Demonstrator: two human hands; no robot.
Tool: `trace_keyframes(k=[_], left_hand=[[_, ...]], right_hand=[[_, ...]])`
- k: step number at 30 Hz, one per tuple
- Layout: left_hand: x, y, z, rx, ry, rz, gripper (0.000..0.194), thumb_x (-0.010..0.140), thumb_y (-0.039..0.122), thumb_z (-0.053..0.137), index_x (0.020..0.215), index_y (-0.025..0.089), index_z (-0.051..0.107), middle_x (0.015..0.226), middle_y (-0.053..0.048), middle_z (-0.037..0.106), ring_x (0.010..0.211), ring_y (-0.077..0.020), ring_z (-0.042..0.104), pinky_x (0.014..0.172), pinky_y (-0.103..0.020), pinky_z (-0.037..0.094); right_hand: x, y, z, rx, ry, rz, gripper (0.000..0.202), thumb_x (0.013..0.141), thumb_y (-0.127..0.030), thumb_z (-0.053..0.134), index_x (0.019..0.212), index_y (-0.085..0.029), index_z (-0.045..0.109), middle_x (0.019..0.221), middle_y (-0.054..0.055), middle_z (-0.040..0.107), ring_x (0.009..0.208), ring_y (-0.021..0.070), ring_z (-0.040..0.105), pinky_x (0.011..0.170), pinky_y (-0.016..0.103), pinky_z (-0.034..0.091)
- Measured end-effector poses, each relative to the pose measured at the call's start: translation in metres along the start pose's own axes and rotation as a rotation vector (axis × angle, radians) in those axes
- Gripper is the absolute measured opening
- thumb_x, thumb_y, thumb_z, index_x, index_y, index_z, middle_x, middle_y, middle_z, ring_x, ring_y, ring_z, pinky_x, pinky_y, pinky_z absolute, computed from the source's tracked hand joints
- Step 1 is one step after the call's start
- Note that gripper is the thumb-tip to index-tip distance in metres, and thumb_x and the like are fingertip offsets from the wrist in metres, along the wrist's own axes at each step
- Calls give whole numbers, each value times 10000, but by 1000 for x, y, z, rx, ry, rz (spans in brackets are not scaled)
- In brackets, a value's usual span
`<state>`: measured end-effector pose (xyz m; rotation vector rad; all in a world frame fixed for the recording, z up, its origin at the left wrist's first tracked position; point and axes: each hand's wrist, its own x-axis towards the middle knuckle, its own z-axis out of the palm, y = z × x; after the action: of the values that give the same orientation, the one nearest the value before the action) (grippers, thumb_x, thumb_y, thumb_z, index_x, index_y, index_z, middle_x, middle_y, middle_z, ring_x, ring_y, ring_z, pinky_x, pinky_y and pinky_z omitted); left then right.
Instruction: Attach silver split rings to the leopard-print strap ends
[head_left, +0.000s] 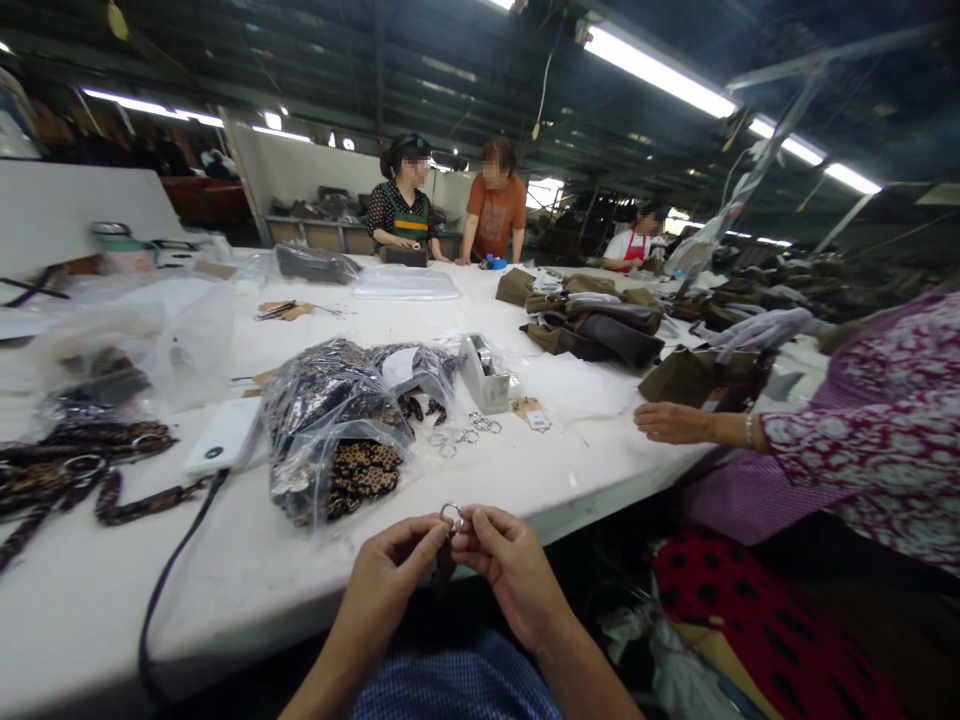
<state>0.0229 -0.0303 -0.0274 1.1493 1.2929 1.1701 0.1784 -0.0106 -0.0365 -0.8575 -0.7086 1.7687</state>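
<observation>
Both of my hands meet at the table's front edge. My left hand [399, 565] pinches one side of a small metal ring [451, 510], and my right hand [504, 565] grips its other side. A dark strip hangs below the ring between my fingers, partly hidden. Just beyond, several similar rings [465, 434] lie on the white table [480, 490]. To their left rests a clear plastic bag [334, 430] of leopard-patterned fabric pieces. A tape dispenser [484, 375] stands behind the rings, beside a tan card tag [531, 413].
A white power bank [223, 436] with a black cable and leopard straps [75, 475] lie at left. Olive bags [592, 315] are piled at the back right. A co-worker's hand [671, 423] rests on the right edge. More people stand across the table.
</observation>
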Motion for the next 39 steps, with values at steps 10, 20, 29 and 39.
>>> trace_keyframes(k=[10, 20, 29, 39], left_hand=[[-2, 3, 3, -49, -158, -42, 320, 827, 460, 650, 758, 162, 744, 694, -39, 701, 633, -160, 599, 619, -237, 481], [0, -9, 6, 62, -125, 44, 280, 847, 428, 631, 858, 176, 752, 779, -46, 733, 717, -186, 653, 687, -249, 518], [-2, -11, 0, 303, 89, 344, 122, 826, 289, 672, 857, 270, 788, 912, 7, 794, 881, -195, 736, 855, -275, 576], [-5, -15, 2, 375, 85, 484, 118, 851, 230, 669, 874, 278, 775, 901, 26, 788, 830, -151, 736, 796, -202, 571]], right_hand=[[2, 4, -4, -334, -35, -58, 321, 843, -476, 688, 999, -205, 758, 719, -10, 626, 594, 92, 469, 605, 215, 423], [3, 1, -8, -561, -58, -255, 254, 875, -445, 638, 841, -193, 637, 1099, 65, 639, 841, 174, 615, 756, 263, 489], [0, -10, -7, -783, 77, -298, 258, 937, -439, 540, 905, -186, 579, 585, -31, 613, 451, 98, 519, 471, 191, 398], [0, -10, -7, -578, 7, -102, 332, 853, -483, 625, 779, -175, 528, 499, -55, 573, 357, 50, 433, 384, 148, 303]])
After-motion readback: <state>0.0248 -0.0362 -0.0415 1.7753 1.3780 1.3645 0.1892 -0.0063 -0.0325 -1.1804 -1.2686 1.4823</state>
